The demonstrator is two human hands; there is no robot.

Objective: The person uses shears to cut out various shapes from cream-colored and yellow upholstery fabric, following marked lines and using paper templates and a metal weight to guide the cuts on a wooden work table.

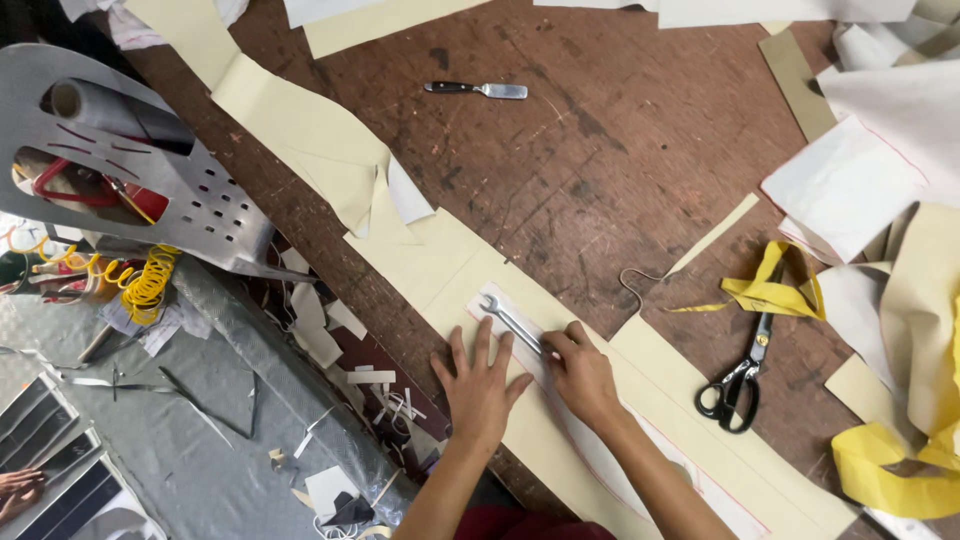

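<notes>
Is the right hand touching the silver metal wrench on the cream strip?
Touching. The head view shows the right hand's fingertips pressed onto the silver metal wrench's lower end, no gap visible.

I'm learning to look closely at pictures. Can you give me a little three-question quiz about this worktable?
1. True or false: the left hand lies flat on the cream strip.
2. What metal tool does the right hand touch? A) wrench B) hammer C) spoon
3. Fill in: the black-handled scissors lie on the ___ table.

Key:
1. True.
2. A, the wrench, lying on a white piece.
3. Wooden.
</notes>
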